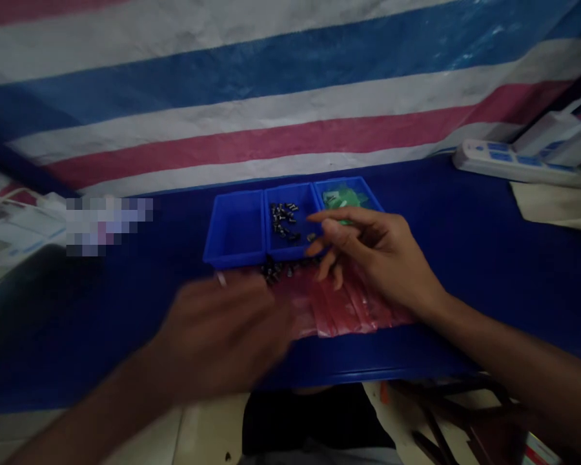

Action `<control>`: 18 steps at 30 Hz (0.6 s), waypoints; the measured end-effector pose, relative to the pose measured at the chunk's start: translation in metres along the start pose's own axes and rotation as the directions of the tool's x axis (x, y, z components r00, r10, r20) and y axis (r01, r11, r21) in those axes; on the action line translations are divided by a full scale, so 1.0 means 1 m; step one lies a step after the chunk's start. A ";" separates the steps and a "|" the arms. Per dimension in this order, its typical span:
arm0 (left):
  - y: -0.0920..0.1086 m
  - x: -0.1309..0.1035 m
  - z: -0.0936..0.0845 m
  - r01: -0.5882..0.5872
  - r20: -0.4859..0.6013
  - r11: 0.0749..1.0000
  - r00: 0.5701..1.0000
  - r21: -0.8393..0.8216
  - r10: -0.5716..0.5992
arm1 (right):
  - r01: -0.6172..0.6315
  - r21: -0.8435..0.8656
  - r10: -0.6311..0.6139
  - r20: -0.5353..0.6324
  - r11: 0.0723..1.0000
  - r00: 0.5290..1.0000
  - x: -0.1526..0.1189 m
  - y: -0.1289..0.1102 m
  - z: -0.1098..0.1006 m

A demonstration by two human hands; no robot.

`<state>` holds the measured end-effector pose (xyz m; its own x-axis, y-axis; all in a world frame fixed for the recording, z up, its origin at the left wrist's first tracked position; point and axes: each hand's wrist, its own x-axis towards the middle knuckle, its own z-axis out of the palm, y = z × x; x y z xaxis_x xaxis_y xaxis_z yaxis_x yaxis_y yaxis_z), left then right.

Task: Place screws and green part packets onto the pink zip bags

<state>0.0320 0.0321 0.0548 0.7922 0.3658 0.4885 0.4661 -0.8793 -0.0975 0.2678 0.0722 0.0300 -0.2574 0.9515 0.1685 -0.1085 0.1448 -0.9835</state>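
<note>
Three colours, blue, white and red, stripe the sheet [271,71] that we see filling the top of the frame. Below it our blue desk [489,258] spans the picture from side to side.

Our left hand [232,329] lies left of centre in the lower half, back upward and badly blurred. A pale streak shows at its upper edge; we cannot tell how far its grip is open or whether it has hold of anything. Our right hand [385,252], right of centre, has its fingers bent and parted, the thumb tip near the forefinger. That grip is loosely open, and we see nothing clasped in it. Its fingertips hang over the front of the middle and right bins.

The three blue bins [235,259] stand side by side at the middle of the frame. In front of them, between our hands and partly hidden by both, red bags [339,313] lie flat. At the right edge we have a white power strip [518,161], with a beige flat piece [556,203] below it.

Green bags [351,197] lie in the right bin. Smallest are our dark screws [281,219], scattered in the middle bin, with more gathered just in front of it, at the far edge of the red bags.
</note>
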 end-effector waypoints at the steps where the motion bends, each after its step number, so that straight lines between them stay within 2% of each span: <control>1: -0.022 0.007 -0.004 0.006 -0.046 0.997 0.999 0.071 -0.003 | 0.071 -0.087 -0.072 -0.013 0.994 0.997 -0.001 0.001 -0.001; 2: -0.042 0.012 -0.005 -0.005 -0.078 0.994 0.997 0.108 0.014 | 0.164 -0.223 -0.166 0.012 0.961 0.986 -0.002 0.003 -0.001; 3: -0.060 0.015 -0.002 -0.049 -0.087 0.993 0.994 0.111 0.058 | 0.283 -0.384 -0.270 0.089 0.879 0.959 -0.003 0.005 -0.001; 4: -0.074 0.016 0.003 -0.075 -0.084 0.991 0.993 0.113 0.085 | 0.415 -0.532 -0.355 0.218 0.738 0.909 -0.004 0.008 -0.001; 5: -0.084 0.016 0.010 -0.081 -0.035 0.988 0.996 0.134 0.086 | 0.537 -0.635 -0.387 0.375 0.555 0.842 -0.005 0.011 -0.001; 6: -0.091 0.013 0.017 -0.126 -0.011 0.980 0.992 0.157 0.129 | 0.635 -0.678 -0.365 0.523 0.371 0.770 -0.005 0.015 0.001; 7: -0.094 0.009 0.025 -0.125 0.017 0.978 0.992 0.165 0.124 | 0.697 -0.682 -0.309 0.629 0.221 0.714 -0.005 0.018 0.002; 8: -0.094 0.005 0.031 -0.116 0.034 0.979 0.993 0.169 0.112 | 0.725 -0.678 -0.248 0.687 0.118 0.683 -0.005 0.021 0.004; 9: -0.093 0.000 0.036 -0.097 0.037 0.982 0.995 0.165 0.092 | 0.731 -0.680 -0.201 0.710 0.057 0.675 -0.004 0.024 0.006; 11: -0.087 -0.008 0.043 -0.037 0.032 0.988 0.999 0.147 0.033 | 0.718 -0.696 -0.175 0.705 0.013 0.687 -0.003 0.027 0.009; 18: -0.079 -0.016 0.047 0.015 -0.019 0.998 1.000 0.053 -0.014 | 0.699 -0.715 -0.165 0.690 -0.001 0.705 -0.005 0.026 0.009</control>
<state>0.0010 0.1100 0.0144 0.7778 0.3725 0.5062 0.4985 -0.8561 -0.1361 0.2576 0.0686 0.0045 -0.8258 0.4595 0.3270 0.5066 0.8592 0.0717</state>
